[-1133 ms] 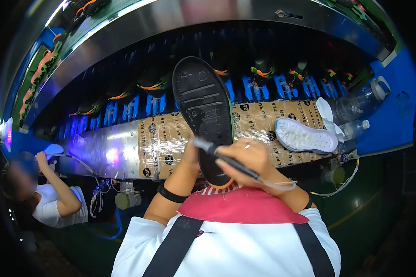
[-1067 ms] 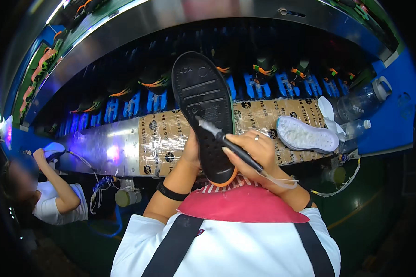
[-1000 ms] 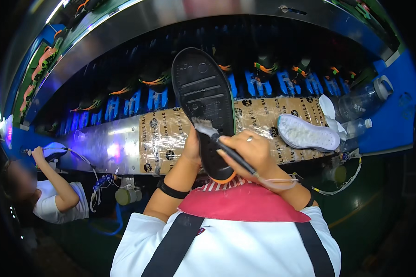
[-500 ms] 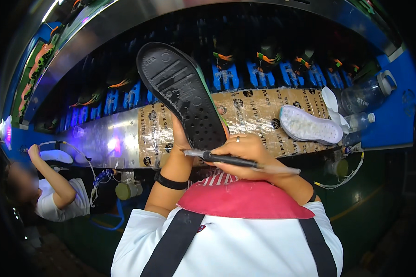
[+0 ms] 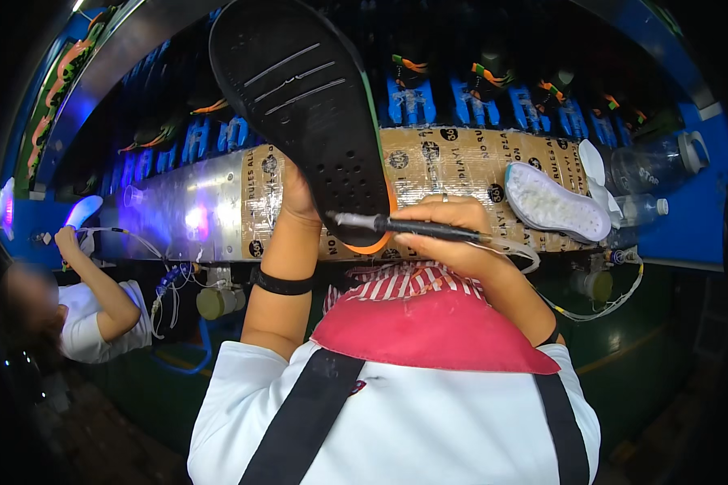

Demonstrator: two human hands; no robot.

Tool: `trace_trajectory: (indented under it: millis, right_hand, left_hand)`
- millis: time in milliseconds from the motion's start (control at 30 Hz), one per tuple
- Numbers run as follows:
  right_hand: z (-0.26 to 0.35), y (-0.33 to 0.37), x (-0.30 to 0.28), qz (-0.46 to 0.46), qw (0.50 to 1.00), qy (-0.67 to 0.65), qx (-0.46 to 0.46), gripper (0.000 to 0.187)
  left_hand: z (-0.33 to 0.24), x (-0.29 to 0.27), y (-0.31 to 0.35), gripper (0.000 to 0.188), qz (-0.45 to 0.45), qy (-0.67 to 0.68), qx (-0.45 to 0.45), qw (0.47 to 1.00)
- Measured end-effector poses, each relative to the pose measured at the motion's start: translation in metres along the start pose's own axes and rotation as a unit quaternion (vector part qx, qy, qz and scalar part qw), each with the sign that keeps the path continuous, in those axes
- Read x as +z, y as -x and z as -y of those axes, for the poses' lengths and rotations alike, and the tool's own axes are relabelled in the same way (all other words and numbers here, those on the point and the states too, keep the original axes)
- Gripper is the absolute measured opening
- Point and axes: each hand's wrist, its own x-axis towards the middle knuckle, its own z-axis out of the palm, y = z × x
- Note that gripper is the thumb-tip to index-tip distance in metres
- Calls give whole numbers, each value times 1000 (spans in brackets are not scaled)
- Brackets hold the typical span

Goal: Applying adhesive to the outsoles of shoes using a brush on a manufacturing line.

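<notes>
A black shoe sole (image 5: 299, 89) with a green and orange edge is held up, wide end away from me and narrow end toward me. My left hand (image 5: 298, 192) grips its left side near the narrow end, with the fingers partly hidden behind it. In my right hand (image 5: 453, 234) is a glue brush (image 5: 429, 229) with a black handle and a thin clear tube at its rear. Its whitish tip points left and lies over the sole's narrow end; whether it touches cannot be told.
A light shoe sole (image 5: 558, 206) lies on the cardboard-covered bench (image 5: 441, 174). Beside it are a white spoon-shaped piece (image 5: 592, 166), a large clear bottle (image 5: 655, 170) and a smaller one (image 5: 641, 210). Blue racks (image 5: 412, 101) run behind. At left, a co-worker's hand (image 5: 67, 241) holds a pale sole.
The black sole has come closer and moved slightly left, its wide end now near the top edge. Both hands have moved up with it. The co-worker's hand has lifted a pale sole.
</notes>
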Motion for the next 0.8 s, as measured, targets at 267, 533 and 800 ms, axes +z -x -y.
trace_trajectory:
  millis: [267,533,800]
  right_hand:
    - [-4,0,4,124,983,16,-136,22]
    - [-9,-1,10,119,986,39,-108,21]
    - [-13,1,13,98,985,81,-112,19]
  left_hand:
    - [-15,-3,2,69,121,40,-58,990]
    - [-25,6,4,60,174,36,-50,983]
    - [-38,23,0,58,144,-123,-119,975]
